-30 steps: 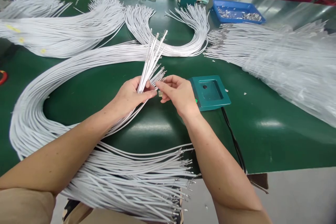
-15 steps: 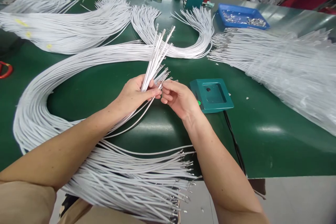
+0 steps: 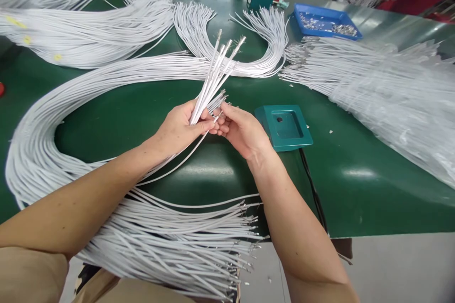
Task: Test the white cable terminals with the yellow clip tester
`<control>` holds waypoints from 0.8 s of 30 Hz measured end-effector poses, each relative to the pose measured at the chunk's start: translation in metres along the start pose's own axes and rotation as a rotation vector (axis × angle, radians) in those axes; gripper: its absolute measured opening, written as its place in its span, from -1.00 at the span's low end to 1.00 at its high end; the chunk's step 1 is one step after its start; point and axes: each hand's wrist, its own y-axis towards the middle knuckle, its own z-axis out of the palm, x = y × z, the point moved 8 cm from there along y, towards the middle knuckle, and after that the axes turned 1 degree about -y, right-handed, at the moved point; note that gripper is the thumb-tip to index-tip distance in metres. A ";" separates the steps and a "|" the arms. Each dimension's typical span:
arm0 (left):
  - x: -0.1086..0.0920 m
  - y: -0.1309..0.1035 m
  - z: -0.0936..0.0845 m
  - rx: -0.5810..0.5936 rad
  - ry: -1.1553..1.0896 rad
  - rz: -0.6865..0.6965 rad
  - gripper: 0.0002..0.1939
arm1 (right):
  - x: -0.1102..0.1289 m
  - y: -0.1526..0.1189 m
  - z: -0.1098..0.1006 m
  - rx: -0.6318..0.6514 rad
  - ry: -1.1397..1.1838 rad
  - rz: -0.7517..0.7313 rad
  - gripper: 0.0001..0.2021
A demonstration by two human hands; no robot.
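My left hand [image 3: 185, 123] is closed around a bunch of white cables [image 3: 209, 80], whose bare metallic ends stick up and to the right. Several more cable ends fan out lower behind the fingers. Close against it, my right hand [image 3: 241, 128] has its fingertips pinched at the end of one cable beside the left thumb; the exact grip is partly hidden by the fingers. From the left hand the cables run down under the forearm to a large pile of white cables [image 3: 185, 241] with frayed ends at the table's front edge.
A teal device with a square recess [image 3: 287, 125] sits right of my hands, its black cord [image 3: 313, 189] running forward. Plastic-wrapped cables [image 3: 387, 90] lie at right, below a blue tray [image 3: 298, 12] of small metal parts. More cable bundles [image 3: 88, 33] cover the back left.
The view has shifted slightly, moving the table things a little left and up. My right fingers have closed in nearer the left thumb, and the bunch leans slightly more right.
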 end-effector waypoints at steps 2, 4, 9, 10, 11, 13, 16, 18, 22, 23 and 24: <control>-0.001 0.000 -0.003 -0.027 0.018 -0.003 -0.84 | 0.000 0.000 -0.003 -0.017 -0.016 0.006 -0.60; 0.000 0.000 -0.006 -0.045 0.029 -0.011 -0.83 | 0.003 -0.002 -0.006 -0.047 -0.037 -0.004 -0.63; 0.002 0.000 -0.010 -0.095 -0.003 0.009 -0.81 | 0.016 -0.007 -0.011 -0.162 -0.235 -0.148 -0.72; 0.003 0.000 -0.009 -0.090 -0.043 0.016 -0.80 | 0.019 -0.008 -0.012 -0.193 -0.304 -0.188 -0.76; 0.003 0.000 -0.008 -0.074 -0.095 0.015 -0.79 | 0.021 -0.008 -0.013 -0.225 -0.378 -0.228 -0.79; 0.007 0.001 -0.002 -0.015 -0.217 -0.026 -0.73 | 0.025 -0.010 -0.013 -0.275 -0.544 -0.308 -0.84; 0.016 0.001 0.007 0.086 -0.393 -0.168 -0.63 | 0.032 -0.016 -0.004 -0.327 -0.891 -0.476 -0.82; 0.021 0.001 0.009 0.118 -0.470 -0.254 -0.65 | 0.038 -0.022 0.009 -0.329 -1.201 -0.628 -0.77; 0.026 0.004 0.008 0.129 -0.494 -0.301 -0.73 | 0.038 -0.028 0.030 -0.205 -1.645 -0.784 -0.66; 0.026 0.006 0.007 0.124 -0.469 -0.288 -0.73 | 0.039 -0.028 0.028 -0.184 -1.686 -0.774 -0.66; 0.026 0.007 0.006 0.115 -0.435 -0.271 -0.70 | 0.041 -0.029 0.025 -0.185 -1.713 -0.753 -0.68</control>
